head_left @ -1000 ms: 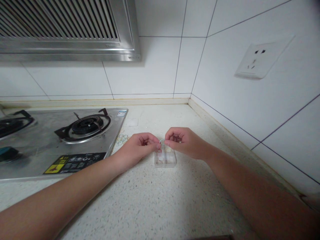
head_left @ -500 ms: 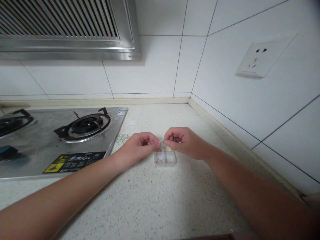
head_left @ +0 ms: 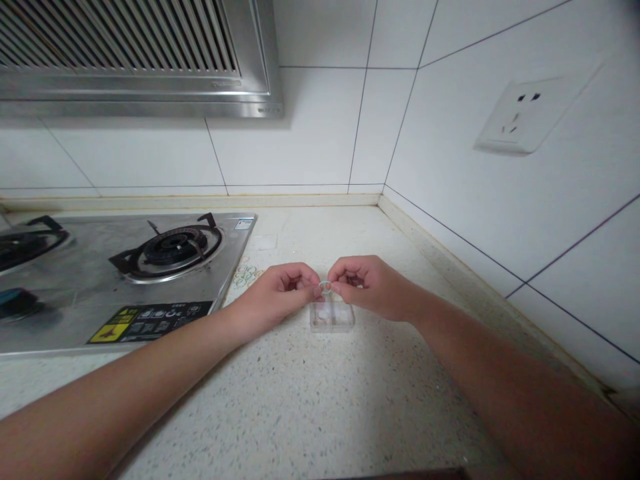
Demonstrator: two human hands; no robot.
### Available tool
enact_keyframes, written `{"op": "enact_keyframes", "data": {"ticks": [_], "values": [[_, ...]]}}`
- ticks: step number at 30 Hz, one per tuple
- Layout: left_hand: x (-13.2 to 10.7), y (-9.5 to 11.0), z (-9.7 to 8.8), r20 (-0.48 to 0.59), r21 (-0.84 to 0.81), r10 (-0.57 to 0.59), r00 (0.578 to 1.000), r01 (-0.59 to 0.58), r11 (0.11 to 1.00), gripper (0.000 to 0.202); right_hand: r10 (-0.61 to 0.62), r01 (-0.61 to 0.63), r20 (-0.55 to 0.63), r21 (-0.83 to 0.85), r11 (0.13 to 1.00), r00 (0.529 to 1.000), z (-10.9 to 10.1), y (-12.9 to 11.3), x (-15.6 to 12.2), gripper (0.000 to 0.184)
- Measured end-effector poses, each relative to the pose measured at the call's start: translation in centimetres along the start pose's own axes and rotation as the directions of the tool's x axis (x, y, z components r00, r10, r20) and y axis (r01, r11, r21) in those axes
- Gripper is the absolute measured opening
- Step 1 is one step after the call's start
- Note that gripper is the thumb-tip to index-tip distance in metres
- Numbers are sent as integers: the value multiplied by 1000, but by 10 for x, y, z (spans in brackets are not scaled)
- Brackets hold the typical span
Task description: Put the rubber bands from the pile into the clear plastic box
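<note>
My left hand (head_left: 280, 293) and my right hand (head_left: 367, 283) meet over the counter, each pinching one side of a small pale ring (head_left: 325, 287). Both hands have their fingers curled closed. Just below the ring a small clear plastic box (head_left: 333, 318) sits on the speckled countertop (head_left: 320, 407), with some small reddish bits inside. A few thin coloured rings (head_left: 245, 275) lie on the counter to the left of my left hand, by the stove's edge.
A steel gas stove (head_left: 115, 280) with a black burner (head_left: 173, 245) takes up the left. A range hood (head_left: 135, 60) hangs above it. White tiled walls meet in the corner behind, and a wall socket (head_left: 530, 117) is on the right wall.
The ring between my fingertips now shows as a full small loop. Both hands have stayed in place over the box.
</note>
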State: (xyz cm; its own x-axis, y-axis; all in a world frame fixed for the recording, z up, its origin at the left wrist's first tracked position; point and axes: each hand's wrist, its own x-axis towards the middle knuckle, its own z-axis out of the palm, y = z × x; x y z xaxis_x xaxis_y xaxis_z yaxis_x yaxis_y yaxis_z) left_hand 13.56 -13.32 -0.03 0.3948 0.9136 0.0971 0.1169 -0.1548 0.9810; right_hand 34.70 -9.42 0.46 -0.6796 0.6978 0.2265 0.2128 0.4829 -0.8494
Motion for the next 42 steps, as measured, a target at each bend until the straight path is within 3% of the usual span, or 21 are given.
{"op": "enact_keyframes", "data": {"ticks": [24,42], "values": [[0,-4,-1,33,1,-1,999,1,1000,18,3,-3,7,43,999,1000,1,0,-1,20],[0,-1,0,-6,35,-2,1000,2,999,20,-29,30,-26,29,999,999,0,-2,-1,18]]}}
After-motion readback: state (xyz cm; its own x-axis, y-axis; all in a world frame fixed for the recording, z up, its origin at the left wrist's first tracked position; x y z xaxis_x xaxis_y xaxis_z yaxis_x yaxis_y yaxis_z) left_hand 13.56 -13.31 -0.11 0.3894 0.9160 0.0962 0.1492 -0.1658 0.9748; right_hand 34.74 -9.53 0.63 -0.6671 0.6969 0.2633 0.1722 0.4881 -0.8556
